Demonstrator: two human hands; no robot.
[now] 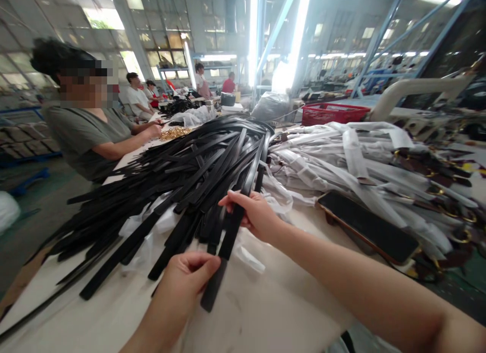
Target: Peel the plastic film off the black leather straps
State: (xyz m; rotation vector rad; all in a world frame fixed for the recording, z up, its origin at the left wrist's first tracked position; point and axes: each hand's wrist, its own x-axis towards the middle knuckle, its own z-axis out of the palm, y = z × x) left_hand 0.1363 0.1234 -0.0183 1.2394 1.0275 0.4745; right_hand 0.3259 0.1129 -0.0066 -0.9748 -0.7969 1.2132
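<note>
Black leather straps [182, 191] lie heaped on the pale surface [266, 302]. Your right hand [254, 216] closes its fingers [237, 200] around one strap [233, 229]; your left hand [186, 284] curls its fingers [197, 262] beside that strap's lower length, grip unclear. Caution: a strap snagging in the heap could drag others over the surface edge.

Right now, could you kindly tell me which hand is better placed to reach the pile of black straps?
Probably the right hand: it grips a black strap right beside the pile. The left hand sits lower, at the strap's lower end, further from the pile.
</note>
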